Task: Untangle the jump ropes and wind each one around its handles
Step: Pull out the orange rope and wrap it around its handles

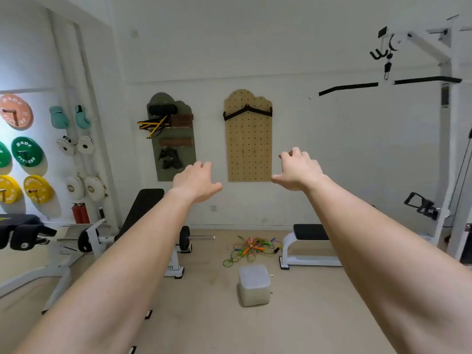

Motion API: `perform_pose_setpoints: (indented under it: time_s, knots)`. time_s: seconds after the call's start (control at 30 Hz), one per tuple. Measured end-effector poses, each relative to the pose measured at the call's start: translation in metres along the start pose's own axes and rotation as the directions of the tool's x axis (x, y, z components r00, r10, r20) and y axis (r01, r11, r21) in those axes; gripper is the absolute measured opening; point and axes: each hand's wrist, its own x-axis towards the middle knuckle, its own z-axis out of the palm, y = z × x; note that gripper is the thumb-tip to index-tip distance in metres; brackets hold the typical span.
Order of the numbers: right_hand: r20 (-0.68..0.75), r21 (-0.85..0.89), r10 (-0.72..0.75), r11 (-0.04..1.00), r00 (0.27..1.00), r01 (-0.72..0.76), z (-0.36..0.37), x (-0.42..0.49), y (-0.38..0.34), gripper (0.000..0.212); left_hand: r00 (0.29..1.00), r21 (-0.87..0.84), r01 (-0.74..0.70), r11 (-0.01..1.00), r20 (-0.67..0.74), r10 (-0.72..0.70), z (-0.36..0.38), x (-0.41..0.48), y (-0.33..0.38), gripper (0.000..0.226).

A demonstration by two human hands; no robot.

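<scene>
Tangled jump ropes (251,247) (green, orange, mixed colours) are heaped on the floor (209,315) by the white bench (307,247), a lidded tub (254,284) nearby; left hand (195,182) and right hand (298,169) are held out empty, fingers loosely spread

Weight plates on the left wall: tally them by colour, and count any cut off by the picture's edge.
Orange plate: 1
Green plates: 2
Yellow plates: 2
Total: 5

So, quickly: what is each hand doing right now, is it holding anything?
Left hand: open, holding nothing.
Right hand: open, holding nothing.
</scene>
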Motion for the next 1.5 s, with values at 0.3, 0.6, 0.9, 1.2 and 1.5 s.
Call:
perform_pose_setpoints:
  time_s: [0.3,0.6,0.9,1.2,1.5]
  knots:
    - [0.068,-0.021,0.039,0.999,0.997,-0.038,0.097,0.174,-0.033,0.064,0.995,0.007,-0.013,1.0,0.099,0.012,0.096,0.167,-0.076,0.07]
    - [0.113,-0.006,0.058,0.998,0.992,-0.058,0.188,0.344,-0.035,0.063,0.991,-0.033,-0.013,0.999,0.131,0.017,0.187,0.344,-0.121,0.069]
    - [0.141,-0.029,0.046,0.999,0.989,-0.042,0.3,0.519,0.042,0.061,0.99,0.003,-0.039,0.999,0.137,0.038,0.31,0.526,-0.093,0.066]
    - [0.17,-0.021,0.062,0.998,0.983,-0.059,0.358,0.703,0.11,0.06,0.988,-0.01,-0.023,1.0,0.153,0.025,0.391,0.704,-0.07,0.066]
    - [0.187,-0.061,0.045,0.998,0.981,-0.034,0.45,0.859,0.119,0.058,0.984,-0.023,-0.055,0.998,0.17,0.058,0.491,0.855,-0.104,0.063]
